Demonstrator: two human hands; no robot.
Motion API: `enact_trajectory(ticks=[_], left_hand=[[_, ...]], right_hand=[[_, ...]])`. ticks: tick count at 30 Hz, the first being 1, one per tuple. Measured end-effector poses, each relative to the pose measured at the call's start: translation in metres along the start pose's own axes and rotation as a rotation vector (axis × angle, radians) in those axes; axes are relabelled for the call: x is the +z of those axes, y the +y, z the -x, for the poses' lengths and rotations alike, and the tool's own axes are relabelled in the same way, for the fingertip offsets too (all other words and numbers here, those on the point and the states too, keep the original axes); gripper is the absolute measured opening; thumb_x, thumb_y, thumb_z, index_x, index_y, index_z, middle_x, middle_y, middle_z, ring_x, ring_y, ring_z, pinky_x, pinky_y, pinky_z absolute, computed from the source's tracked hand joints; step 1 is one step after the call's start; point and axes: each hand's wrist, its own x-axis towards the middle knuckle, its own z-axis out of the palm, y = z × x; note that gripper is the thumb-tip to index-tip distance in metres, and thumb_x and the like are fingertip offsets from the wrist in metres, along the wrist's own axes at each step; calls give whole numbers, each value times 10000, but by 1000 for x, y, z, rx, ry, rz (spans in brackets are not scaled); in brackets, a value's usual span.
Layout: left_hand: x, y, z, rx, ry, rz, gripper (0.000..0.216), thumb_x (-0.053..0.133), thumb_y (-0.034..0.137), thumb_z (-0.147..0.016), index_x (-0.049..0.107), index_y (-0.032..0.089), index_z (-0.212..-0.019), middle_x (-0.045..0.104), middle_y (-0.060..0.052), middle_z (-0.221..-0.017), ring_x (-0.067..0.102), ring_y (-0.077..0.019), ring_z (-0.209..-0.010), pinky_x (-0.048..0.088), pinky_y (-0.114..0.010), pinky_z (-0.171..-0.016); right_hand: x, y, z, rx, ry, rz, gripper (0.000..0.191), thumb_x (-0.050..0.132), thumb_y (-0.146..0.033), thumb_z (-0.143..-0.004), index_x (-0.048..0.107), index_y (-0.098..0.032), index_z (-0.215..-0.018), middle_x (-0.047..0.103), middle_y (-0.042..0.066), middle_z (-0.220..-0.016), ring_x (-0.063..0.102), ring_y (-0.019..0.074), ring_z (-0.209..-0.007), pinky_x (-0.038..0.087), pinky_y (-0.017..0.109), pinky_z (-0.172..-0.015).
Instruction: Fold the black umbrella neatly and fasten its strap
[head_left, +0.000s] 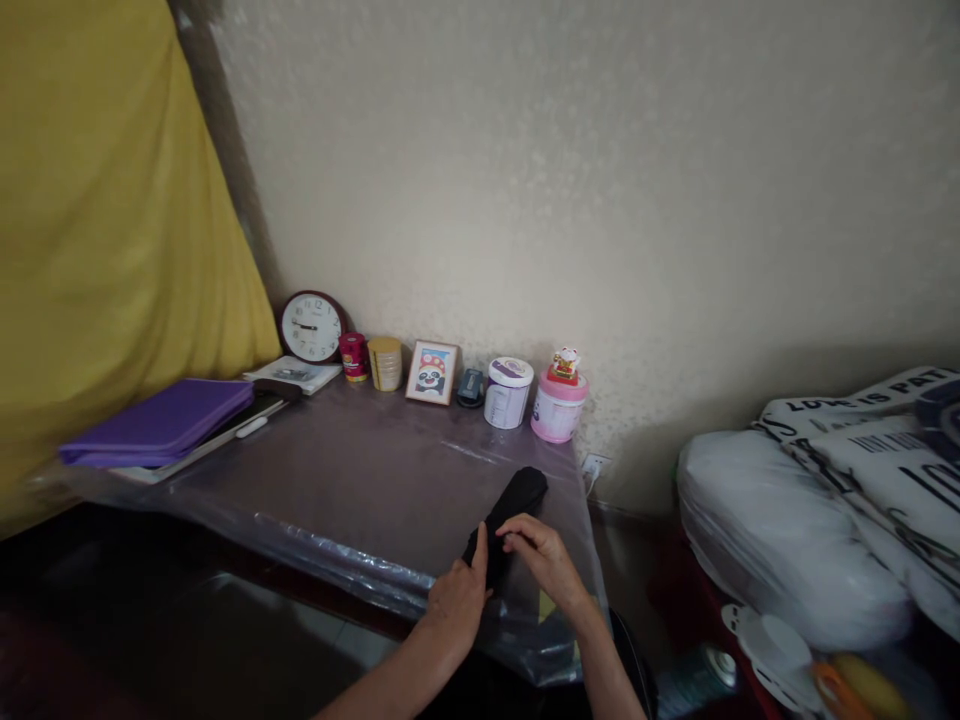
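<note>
A long black folded cloth item, perhaps a sock (512, 505), lies on the plastic-covered table (360, 470) near its front right corner. My left hand (459, 590) rests on its near end with the index finger stretched out along it and the other fingers curled. My right hand (541, 555) pinches the same near end from the right side with bent fingers. Both forearms come in from the bottom of the view.
Along the wall stand a round clock (312, 326), a red tin (353, 357), a yellow jar (385, 363), a panda picture frame (432, 372), a white tub (508, 392) and a pink tub (558, 408). A purple folder (161, 422) lies left. White bundles (787, 530) sit right.
</note>
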Motion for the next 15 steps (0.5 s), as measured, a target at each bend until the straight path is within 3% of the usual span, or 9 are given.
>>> enact_trajectory(ticks=[6, 11, 15], left_hand=[[1, 3, 3, 2, 19, -55, 685, 513, 242, -801, 130, 209, -1368, 622, -153, -918, 636, -246, -770, 494, -323, -647], [4, 3, 1, 2, 21, -82, 674, 509, 234, -803, 139, 215, -1366, 629, -144, -896, 642, -239, -747, 498, -316, -634], [9, 2, 0, 10, 28, -97, 670, 489, 232, -810, 121, 213, -1370, 618, -147, -910, 639, -226, -758, 489, -299, -638]], right_hand=[[-8, 15, -25, -20, -75, 104, 176, 462, -235, -797, 632, -219, -834, 613, 23, -947, 547, 151, -889, 399, 270, -819], [-9, 24, -36, 50, -189, 213, 198, 404, -220, -824, 596, -233, -873, 600, -26, -742, 545, 109, -641, 419, 219, -628], [-7, 28, -43, 35, -205, 311, 202, 414, -184, -809, 606, -227, -854, 590, -23, -753, 531, 98, -597, 406, 213, -598]])
